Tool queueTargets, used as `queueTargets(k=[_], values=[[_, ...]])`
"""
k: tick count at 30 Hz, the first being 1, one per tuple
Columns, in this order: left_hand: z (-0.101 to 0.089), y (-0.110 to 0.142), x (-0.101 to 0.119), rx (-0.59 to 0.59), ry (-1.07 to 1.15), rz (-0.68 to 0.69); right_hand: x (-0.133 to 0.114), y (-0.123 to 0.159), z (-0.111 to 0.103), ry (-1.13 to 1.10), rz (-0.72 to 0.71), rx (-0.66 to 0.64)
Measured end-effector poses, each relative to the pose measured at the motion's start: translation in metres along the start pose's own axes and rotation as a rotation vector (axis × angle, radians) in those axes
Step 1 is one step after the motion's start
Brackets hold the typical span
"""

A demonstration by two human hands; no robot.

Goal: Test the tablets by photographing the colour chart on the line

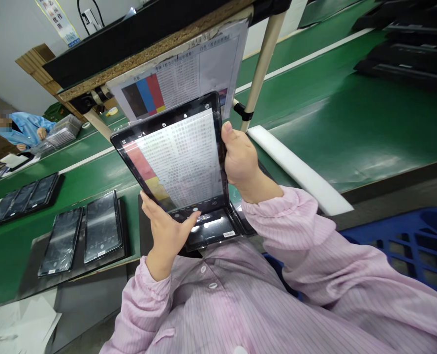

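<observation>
A black tablet (181, 157) is held up in front of me, tilted, its camera screen showing rows of print and colour blocks. My right hand (240, 155) grips its right edge with the thumb at the front. At its lower left corner, my left hand (167, 231) holds the edge, thumb over the bottom of the screen near the shutter button. Behind the tablet hangs a printed test chart (181, 69) with colour bars and text, partly covered by it. Below lies another tablet (213, 228) with a white label, close to my body.
Two tablets (102, 226) lie on a dark mat at left, with several more (26, 196) beyond on the green bench. A white foam strip (299, 169) is at right, above a blue crate (406, 241). Black stacks stand far right. A person in blue (26, 128) sits far left.
</observation>
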State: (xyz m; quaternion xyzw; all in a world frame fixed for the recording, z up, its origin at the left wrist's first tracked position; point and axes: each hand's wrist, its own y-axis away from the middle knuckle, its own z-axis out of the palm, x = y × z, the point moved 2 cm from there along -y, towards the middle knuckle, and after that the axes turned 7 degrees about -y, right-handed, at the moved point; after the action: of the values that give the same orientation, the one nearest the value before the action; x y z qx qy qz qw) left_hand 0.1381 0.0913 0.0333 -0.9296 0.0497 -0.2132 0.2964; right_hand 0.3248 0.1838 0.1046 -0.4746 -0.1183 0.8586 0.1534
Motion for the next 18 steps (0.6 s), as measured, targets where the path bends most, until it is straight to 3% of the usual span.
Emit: queueTargets(k=[5,8,11,13,15,18], values=[[-0.001,0.002,-0.004,-0.004,0.046,-0.014,-0.001,-0.001,0.000,0.033,-0.037,-0.002],[-0.005,0.002,-0.008,0.077,0.246,-0.029,0.000,-0.001,0.000,0.025,-0.013,0.000],[-0.010,0.001,-0.017,0.132,0.697,-0.226,0.001,0.008,0.003,0.012,0.020,-0.032],[-0.011,0.002,-0.024,0.069,0.968,-0.408,0.001,0.019,0.007,0.022,-0.001,-0.069],[-0.011,0.005,-0.032,0.016,1.134,-0.540,0.001,0.032,0.010,0.081,-0.069,-0.152],[-0.011,0.017,-0.045,0.014,1.245,-0.690,0.003,0.049,0.013,0.239,-0.115,-0.373]])
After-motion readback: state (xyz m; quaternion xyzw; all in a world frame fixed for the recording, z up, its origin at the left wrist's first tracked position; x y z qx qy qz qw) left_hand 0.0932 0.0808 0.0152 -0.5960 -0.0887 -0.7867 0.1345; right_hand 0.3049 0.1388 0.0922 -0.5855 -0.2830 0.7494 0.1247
